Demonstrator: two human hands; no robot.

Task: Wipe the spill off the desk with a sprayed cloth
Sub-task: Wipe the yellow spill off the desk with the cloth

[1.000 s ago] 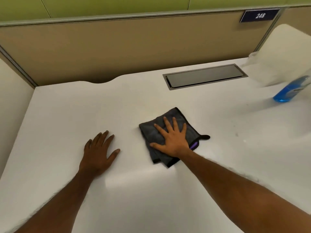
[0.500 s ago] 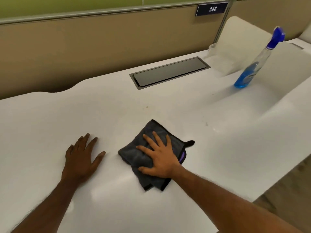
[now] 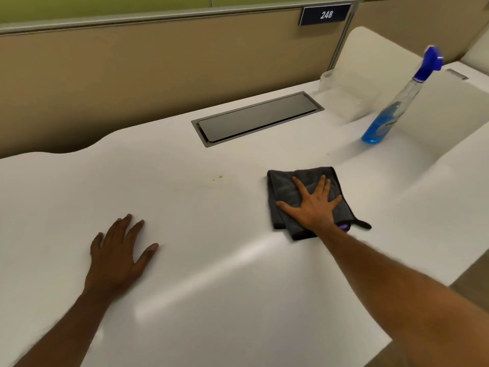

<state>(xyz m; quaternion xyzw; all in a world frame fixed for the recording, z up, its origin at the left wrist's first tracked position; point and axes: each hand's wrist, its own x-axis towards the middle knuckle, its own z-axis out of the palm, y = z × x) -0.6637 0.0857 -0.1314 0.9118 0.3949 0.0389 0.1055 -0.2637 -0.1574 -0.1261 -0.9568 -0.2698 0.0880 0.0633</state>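
The head view shows the right hand [image 3: 313, 207] pressed flat, fingers spread, on a folded dark grey cloth [image 3: 284, 189] on the white tabletop [image 3: 211, 287], the left hand [image 3: 117, 255] resting open-palmed well apart, faint yellowish specks [image 3: 217, 178] between and beyond the hands, and a blue spray bottle [image 3: 391, 112] standing beyond the right hand.

Open-plan office workstation, white desk [image 3: 185, 197] enclosed by beige partition panels [image 3: 148, 75] with green upper band, numbered plate "248" [image 3: 326, 14] on the partition, recessed cable-access hatch [image 3: 258, 115] set in desktop.
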